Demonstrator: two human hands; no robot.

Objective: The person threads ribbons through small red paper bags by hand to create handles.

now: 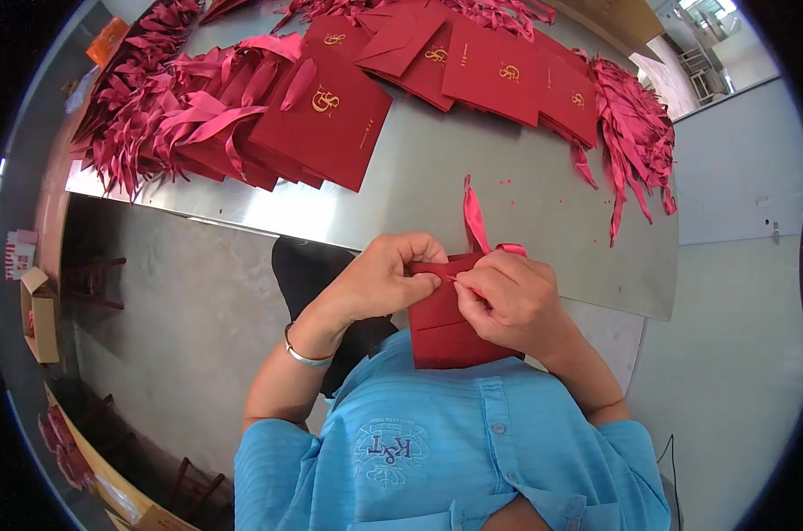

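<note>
Close to my chest, at the table's near edge, I hold a small red paper gift bag (440, 323). My left hand (388, 276) grips the bag's upper left edge, thumb on its front and fingers behind or inside the opening. My right hand (512, 296) pinches the end of a pink ribbon (474, 217) against the bag's upper front. The rest of that ribbon rises from behind the right hand and lies toward the table. Whether the ribbon end passes through a hole is too small to tell.
A metal-topped table (437, 164) carries red bags with ribbon handles (229, 115) at left and flat red bags (494, 71) at the back. A pile of pink ribbons (636, 128) hangs at right. Small red scraps dot the tabletop. A cardboard box (40, 323) stands far left.
</note>
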